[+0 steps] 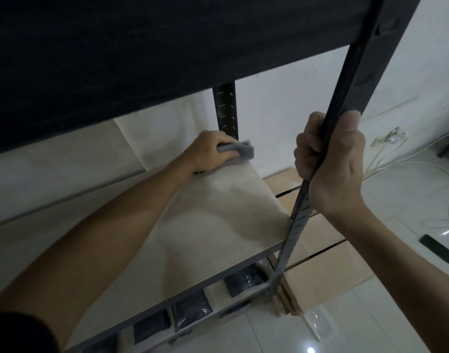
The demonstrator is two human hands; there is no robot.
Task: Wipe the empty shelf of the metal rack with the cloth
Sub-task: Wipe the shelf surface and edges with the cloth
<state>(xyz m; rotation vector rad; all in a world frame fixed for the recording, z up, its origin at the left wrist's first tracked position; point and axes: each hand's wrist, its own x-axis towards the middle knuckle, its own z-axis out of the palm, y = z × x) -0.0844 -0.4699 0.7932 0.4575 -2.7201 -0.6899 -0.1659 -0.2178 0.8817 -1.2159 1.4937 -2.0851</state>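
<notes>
The pale bare shelf [208,225] of the metal rack fills the middle of the view. My left hand [209,150] reaches to its far right corner and grips a bunched grey cloth [237,150], pressing it down on the board beside the rear upright [226,108]. My right hand [330,164] is wrapped round the front right upright [366,85] of the rack, fingers on its left side and thumb on its right. A dark shelf [141,47] above hides the back of the bare shelf.
Several dark packets [191,312] lie on the shelf below. Flat cardboard pieces [317,256] lean on the floor right of the rack. White cables [422,171] and a black device [438,248] lie on the glossy tiled floor.
</notes>
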